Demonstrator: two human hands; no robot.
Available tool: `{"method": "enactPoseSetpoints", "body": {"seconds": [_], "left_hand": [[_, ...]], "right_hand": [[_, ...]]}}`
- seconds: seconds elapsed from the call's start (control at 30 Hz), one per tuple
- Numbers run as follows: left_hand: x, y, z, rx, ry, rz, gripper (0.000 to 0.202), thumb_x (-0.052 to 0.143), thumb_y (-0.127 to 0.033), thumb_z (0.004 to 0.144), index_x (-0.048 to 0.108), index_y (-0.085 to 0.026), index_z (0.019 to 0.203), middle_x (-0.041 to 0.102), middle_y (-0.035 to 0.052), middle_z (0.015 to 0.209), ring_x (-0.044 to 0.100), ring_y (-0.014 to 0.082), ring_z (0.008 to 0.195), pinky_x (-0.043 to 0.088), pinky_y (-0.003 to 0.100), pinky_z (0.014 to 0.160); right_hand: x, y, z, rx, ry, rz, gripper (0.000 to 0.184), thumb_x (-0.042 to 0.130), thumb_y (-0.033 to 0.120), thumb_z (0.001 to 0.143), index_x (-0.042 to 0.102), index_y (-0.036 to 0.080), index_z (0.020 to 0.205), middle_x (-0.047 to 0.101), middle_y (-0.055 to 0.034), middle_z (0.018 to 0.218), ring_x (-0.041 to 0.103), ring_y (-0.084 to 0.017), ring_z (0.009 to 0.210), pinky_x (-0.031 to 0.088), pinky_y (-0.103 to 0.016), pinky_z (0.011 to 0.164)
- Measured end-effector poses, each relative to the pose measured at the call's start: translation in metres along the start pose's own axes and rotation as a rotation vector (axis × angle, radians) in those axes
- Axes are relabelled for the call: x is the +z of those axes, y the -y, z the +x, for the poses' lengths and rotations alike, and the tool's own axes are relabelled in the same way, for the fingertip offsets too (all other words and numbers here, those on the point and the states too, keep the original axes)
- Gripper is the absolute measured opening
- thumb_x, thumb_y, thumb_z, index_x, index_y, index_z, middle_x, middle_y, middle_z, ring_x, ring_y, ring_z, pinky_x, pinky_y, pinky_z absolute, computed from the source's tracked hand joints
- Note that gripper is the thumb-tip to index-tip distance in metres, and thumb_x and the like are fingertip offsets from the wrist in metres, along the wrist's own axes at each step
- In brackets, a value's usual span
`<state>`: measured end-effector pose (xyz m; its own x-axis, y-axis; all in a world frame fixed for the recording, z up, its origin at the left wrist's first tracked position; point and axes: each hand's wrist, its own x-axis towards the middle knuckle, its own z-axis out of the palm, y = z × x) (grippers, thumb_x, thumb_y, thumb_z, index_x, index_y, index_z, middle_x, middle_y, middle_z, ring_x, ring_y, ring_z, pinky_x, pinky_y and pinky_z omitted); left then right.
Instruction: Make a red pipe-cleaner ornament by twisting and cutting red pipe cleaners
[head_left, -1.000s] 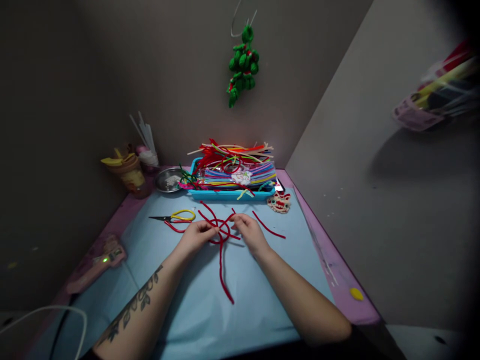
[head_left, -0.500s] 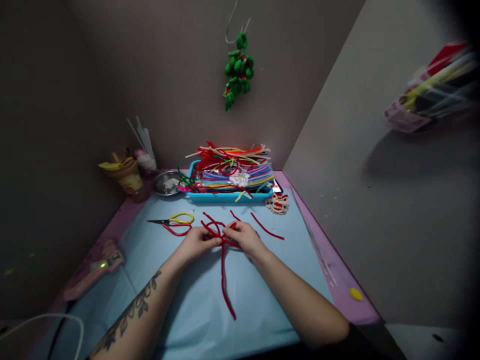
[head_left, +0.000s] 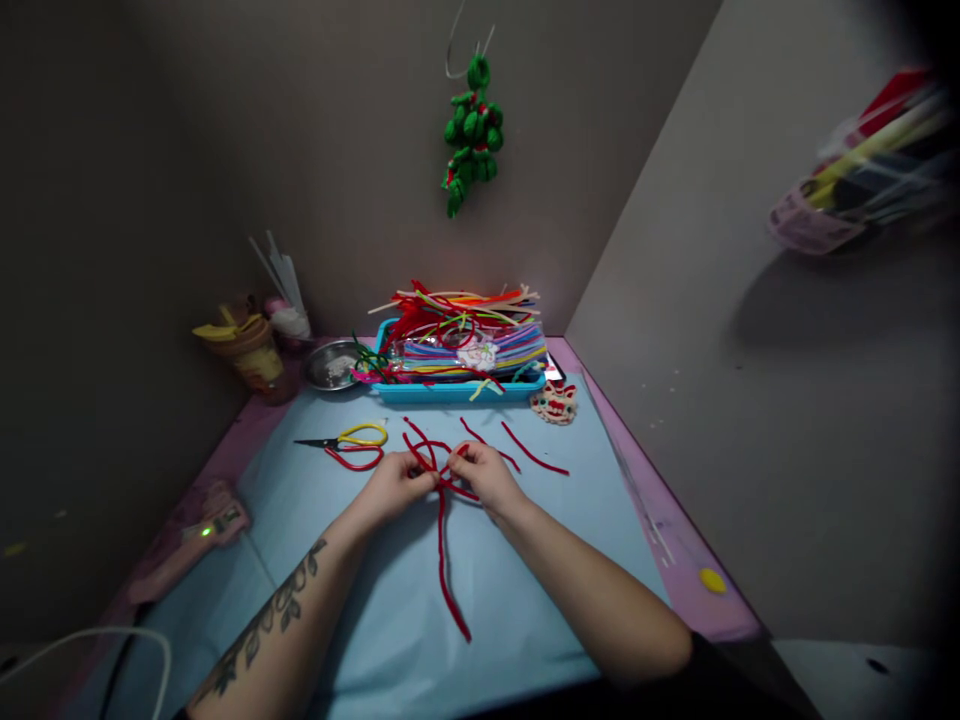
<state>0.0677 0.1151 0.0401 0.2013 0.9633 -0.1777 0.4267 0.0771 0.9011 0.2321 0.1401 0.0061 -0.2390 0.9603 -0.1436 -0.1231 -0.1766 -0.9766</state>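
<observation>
Several red pipe cleaners (head_left: 442, 545) cross and twist together between my two hands, with one long end hanging down toward me over the blue cloth. My left hand (head_left: 401, 484) pinches them left of the crossing. From the right, my right hand (head_left: 484, 476) pinches a red strand close to the same crossing. Other ends fan out beyond my fingers, and the exact grip points are partly hidden. Two separate red pipe cleaners (head_left: 535, 450) lie just past my right hand. Scissors (head_left: 363, 446) with one yellow and one red handle rest beyond my left hand.
A blue tray (head_left: 457, 394) heaped with coloured pipe cleaners stands at the back. Beside it are a metal bowl (head_left: 330, 366) and a beaded face-shaped piece (head_left: 554, 403). A pink glue gun (head_left: 191, 545) lies at left. A green ornament (head_left: 473, 135) hangs above.
Both hands stay pinched on the red pipe cleaners, with only a slight shift of the fingers and strands. The whole view has shifted slightly.
</observation>
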Motion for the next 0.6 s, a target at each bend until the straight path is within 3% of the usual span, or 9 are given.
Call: {"method": "enactPoseSetpoints", "body": {"seconds": [0.2, 0.43, 0.53, 0.6], "left_hand": [[0.002, -0.001, -0.001, -0.009, 0.017, -0.015, 0.023, 0.058, -0.035, 0.068, 0.057, -0.014, 0.058, 0.041, -0.0051, 0.049, 0.033, 0.0091, 0.049, 0.025, 0.022, 0.047], [-0.002, -0.006, -0.004, -0.021, -0.032, -0.055, 0.024, 0.061, -0.035, 0.066, 0.061, -0.013, 0.056, 0.049, -0.0028, 0.049, 0.037, 0.0101, 0.049, 0.028, 0.023, 0.048], [-0.004, -0.009, -0.005, -0.02, -0.045, -0.061, 0.023, 0.061, -0.034, 0.066, 0.065, -0.012, 0.058, 0.055, 0.0008, 0.052, 0.043, 0.012, 0.051, 0.031, 0.024, 0.051], [-0.004, -0.01, -0.006, -0.029, -0.046, -0.049, 0.022, 0.062, -0.033, 0.065, 0.064, -0.013, 0.056, 0.055, 0.001, 0.051, 0.043, 0.0122, 0.051, 0.031, 0.024, 0.05]], "right_hand": [[-0.002, -0.004, 0.001, 0.013, -0.017, 0.042, 0.022, 0.07, 0.035, 0.061, 0.058, 0.018, 0.059, 0.056, 0.0038, 0.051, 0.045, -0.01, 0.049, 0.035, -0.024, 0.054], [-0.009, 0.006, 0.002, -0.006, 0.09, -0.056, 0.032, 0.071, 0.047, 0.068, 0.065, 0.016, 0.07, 0.062, 0.0003, 0.061, 0.051, -0.012, 0.056, 0.036, -0.024, 0.056], [-0.014, 0.013, 0.003, -0.058, 0.025, -0.08, 0.038, 0.064, 0.053, 0.074, 0.068, 0.016, 0.083, 0.063, -0.0011, 0.065, 0.054, -0.014, 0.061, 0.034, -0.024, 0.054], [-0.017, 0.015, 0.005, -0.105, -0.042, -0.09, 0.035, 0.063, 0.051, 0.074, 0.067, 0.016, 0.078, 0.061, -0.0001, 0.062, 0.052, -0.013, 0.059, 0.034, -0.024, 0.053]]}}
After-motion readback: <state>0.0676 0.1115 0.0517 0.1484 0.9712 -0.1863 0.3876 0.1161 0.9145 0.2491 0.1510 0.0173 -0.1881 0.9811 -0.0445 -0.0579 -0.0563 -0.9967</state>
